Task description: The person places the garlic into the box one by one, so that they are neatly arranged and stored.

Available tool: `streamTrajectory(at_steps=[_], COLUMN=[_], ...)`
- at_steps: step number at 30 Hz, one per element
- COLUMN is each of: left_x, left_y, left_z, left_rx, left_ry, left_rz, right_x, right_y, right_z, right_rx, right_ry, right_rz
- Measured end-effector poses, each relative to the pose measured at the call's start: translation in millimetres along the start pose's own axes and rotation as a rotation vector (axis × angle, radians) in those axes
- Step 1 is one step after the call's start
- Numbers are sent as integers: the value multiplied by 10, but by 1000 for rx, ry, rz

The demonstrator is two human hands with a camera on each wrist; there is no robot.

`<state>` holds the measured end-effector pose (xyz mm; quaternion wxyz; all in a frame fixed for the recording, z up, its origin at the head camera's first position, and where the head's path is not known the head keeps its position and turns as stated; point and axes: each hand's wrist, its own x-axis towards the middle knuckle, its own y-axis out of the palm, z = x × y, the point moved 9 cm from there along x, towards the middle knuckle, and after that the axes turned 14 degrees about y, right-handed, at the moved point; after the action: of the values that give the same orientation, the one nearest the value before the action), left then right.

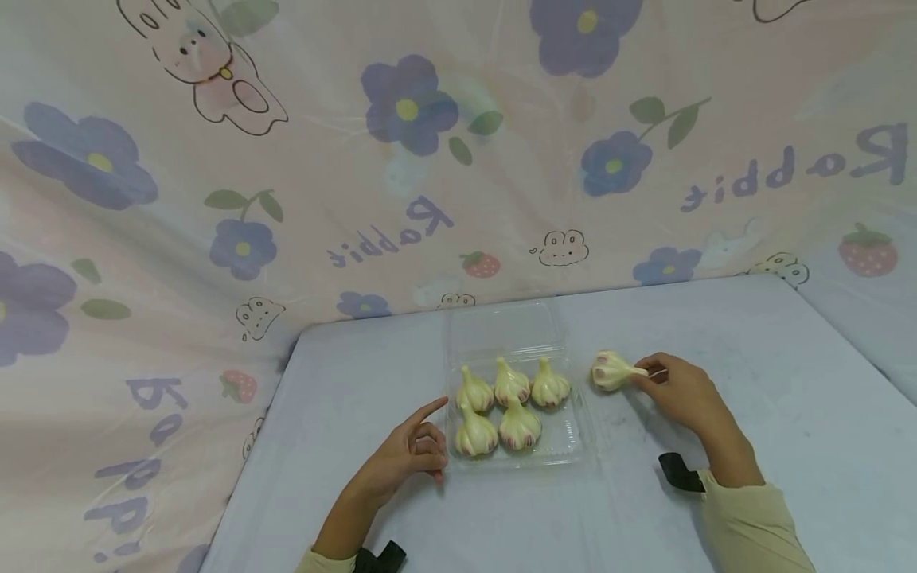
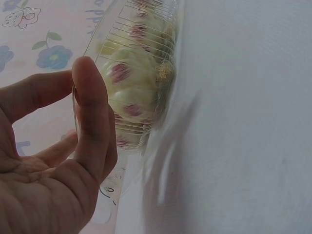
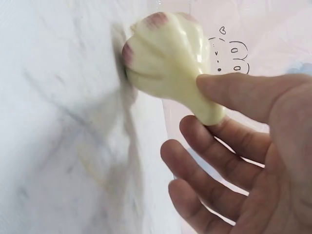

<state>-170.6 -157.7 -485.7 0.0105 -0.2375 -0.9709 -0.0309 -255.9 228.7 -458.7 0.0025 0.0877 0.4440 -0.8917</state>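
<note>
My right hand (image 1: pixel 680 390) pinches a garlic bulb (image 1: pixel 611 371) by its stem, between thumb and fingers. The pale bulb, streaked purple, lies sideways close over the table in the right wrist view. Left of it stands an open clear plastic container (image 1: pixel 566 446) holding several garlic bulbs, three in the back row and two in front. The front right part of the container is bare. At the container's left edge, my left hand (image 1: pixel 404 458) grips the rim with bent fingers (image 2: pixel 92 107). Garlic (image 2: pixel 129 83) shows through the ribbed wall in the left wrist view.
The container's clear lid (image 1: pixel 505 325) lies folded back toward the patterned curtain (image 1: pixel 501 183) behind the table. A white cover (image 1: pixel 788 382) spreads over the table. Black wrist mounts (image 1: pixel 679 472) sit at both of my sleeves.
</note>
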Motion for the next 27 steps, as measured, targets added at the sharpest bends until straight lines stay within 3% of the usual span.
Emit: streamTrajectory(at_steps=[19, 27], left_x=[5, -10], left_y=[-4, 2], left_z=[13, 7], left_rx=[8, 6], left_ry=[-4, -14], left_rz=[-6, -13], right_x=[-85, -100], right_y=[-131, -172], right_z=[112, 108], right_rx=[21, 38], right_ry=[-25, 4], right_rz=[-65, -86])
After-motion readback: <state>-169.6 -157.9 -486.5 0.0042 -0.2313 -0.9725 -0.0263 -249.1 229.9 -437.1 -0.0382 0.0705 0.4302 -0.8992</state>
